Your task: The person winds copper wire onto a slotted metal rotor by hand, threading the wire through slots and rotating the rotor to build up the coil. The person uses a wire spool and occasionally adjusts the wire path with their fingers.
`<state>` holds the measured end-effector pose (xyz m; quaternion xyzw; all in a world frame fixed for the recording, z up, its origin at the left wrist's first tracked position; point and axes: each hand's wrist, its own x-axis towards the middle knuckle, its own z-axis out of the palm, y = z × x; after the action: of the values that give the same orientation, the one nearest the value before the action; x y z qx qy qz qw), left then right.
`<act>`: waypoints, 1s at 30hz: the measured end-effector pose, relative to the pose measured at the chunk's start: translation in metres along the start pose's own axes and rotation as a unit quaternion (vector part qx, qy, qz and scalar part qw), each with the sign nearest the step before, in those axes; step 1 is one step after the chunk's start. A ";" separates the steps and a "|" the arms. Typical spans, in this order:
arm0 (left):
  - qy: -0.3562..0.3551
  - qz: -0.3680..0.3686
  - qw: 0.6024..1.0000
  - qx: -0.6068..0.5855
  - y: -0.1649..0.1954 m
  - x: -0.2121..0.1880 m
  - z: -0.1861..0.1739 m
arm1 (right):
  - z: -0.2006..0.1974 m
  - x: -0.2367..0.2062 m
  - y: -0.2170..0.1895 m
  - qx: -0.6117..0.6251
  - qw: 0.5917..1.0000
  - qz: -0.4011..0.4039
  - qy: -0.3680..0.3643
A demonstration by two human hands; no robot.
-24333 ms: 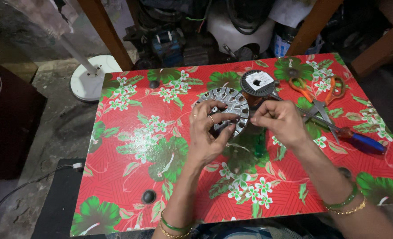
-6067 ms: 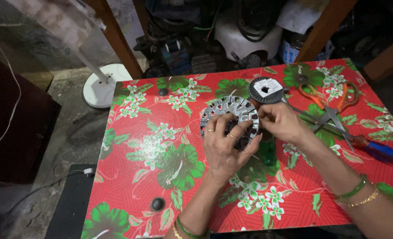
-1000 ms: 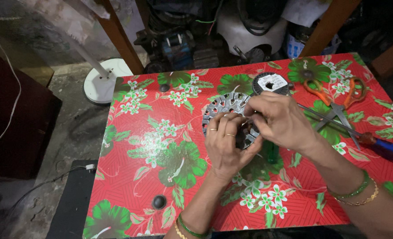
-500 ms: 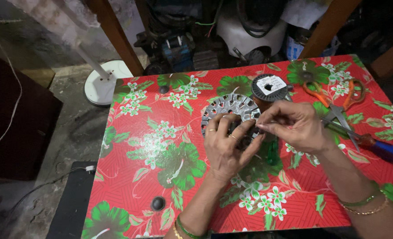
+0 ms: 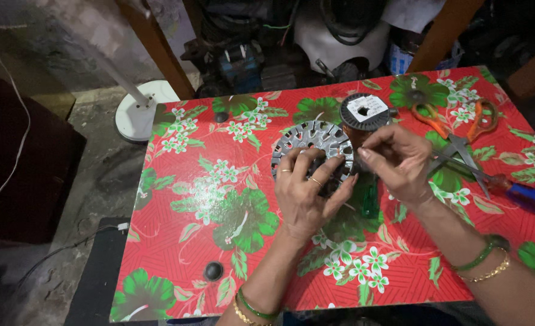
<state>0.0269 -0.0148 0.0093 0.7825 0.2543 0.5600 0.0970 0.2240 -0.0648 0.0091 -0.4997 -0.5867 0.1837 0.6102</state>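
On the flowered red table (image 5: 177, 241), our left hand (image 5: 307, 196) grips the round slotted metal stator (image 5: 308, 145) lying flat; our right hand (image 5: 397, 160) pinches at its right rim, nearer the copper wire spool (image 5: 364, 115).

Round slotted metal stator (image 5: 308, 145); flat on table; partly hand-covered

A red floral-clothed counter (image 5: 177, 241) stands on a grey concrete floor (image 5: 92, 181); a white round fan base (image 5: 138, 111) sits far left of the hand, dim clutter beyond.
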 end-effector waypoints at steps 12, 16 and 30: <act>-0.006 0.006 1.000 -0.008 -0.001 0.001 0.000 | -0.024 0.014 0.016 0.021 0.985 0.091 -0.147; -0.007 0.006 1.000 0.004 -0.001 0.000 -0.001 | -0.026 0.015 0.022 0.096 0.973 0.113 -0.175; -0.003 -0.002 1.000 -0.021 -0.003 0.002 -0.001 | -0.010 0.018 0.036 -0.043 0.980 0.100 -0.164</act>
<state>0.0252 -0.0118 0.0098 0.7811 0.2439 0.5630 0.1156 0.2503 -0.0390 -0.0093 -0.5448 -0.6333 0.2974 0.4622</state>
